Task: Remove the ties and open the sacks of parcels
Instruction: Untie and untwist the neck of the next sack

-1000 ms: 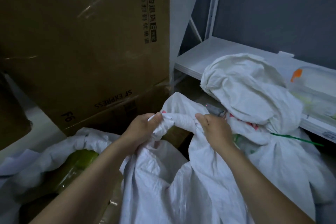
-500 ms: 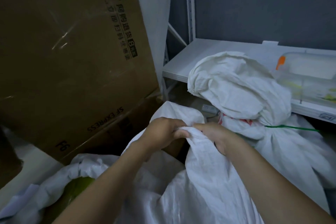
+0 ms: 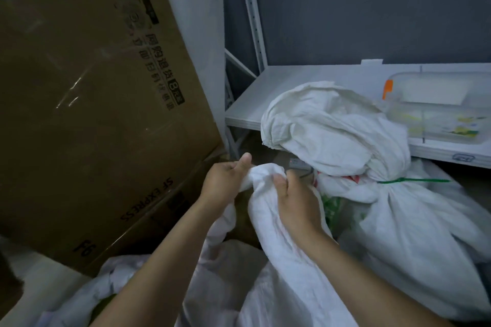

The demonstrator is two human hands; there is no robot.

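Now the left hand [image 3: 225, 183] and right hand [image 3: 295, 199], closing in from a wider hold, are clenching the bunched neck of the near sack [image 3: 265, 252] below the shelf [image 3: 265, 93] front edge, likely working it open; the green cable tie [image 3: 414, 180] is binding the far sack [image 3: 332, 127].

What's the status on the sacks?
Left hand and right hand grip bunched mouth of near white woven sack. Far white sack tied by green plastic tie. Unobstructed.

I see both forearms bare, angled in from btm edge, meeting near centre. L hand [image 3: 225, 183] grips the sack [image 3: 259, 175] w/ fingers curled, thumb pointing up. R hand [image 3: 295, 202] sits just beside it, back toward me, thumb & fingers pinching same bunch.
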